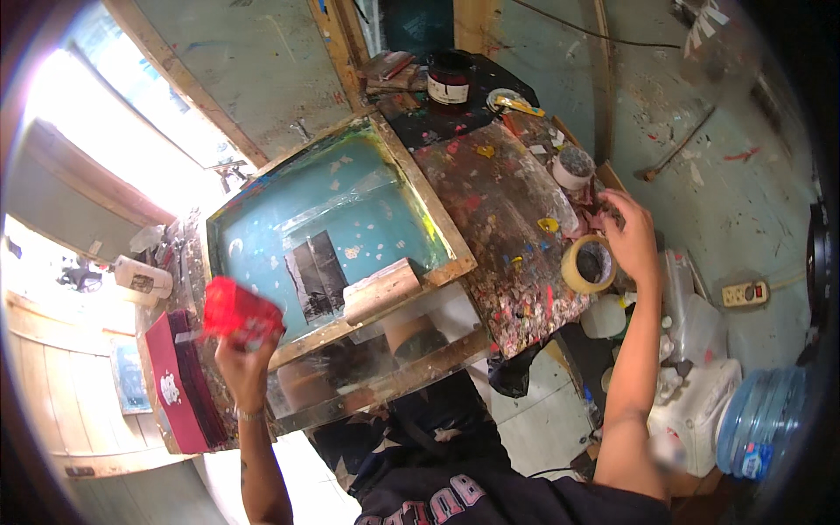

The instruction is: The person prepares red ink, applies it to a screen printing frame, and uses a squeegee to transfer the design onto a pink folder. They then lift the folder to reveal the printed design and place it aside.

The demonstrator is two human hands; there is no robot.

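My left hand is raised at the left with its fingers closed on a red thing, blurred, that looks like a crumpled plastic packet. It is held up near the front left corner of a wood-framed printing screen with blue-green mesh. Over at the right, my right hand reaches above the worktop's edge, its thumb and fingers apart. Just beyond its fingertips lie pinkish crumpled rags. A roll of tan tape stands right beside that hand, and a white tub sits farther back.
A wood-handled squeegee rests on the screen's near edge, beside a dark rectangular patch. Red and dark folded items are stacked at the left. A dark ink jar stands at the back; jugs and a blue water bottle crowd the right.
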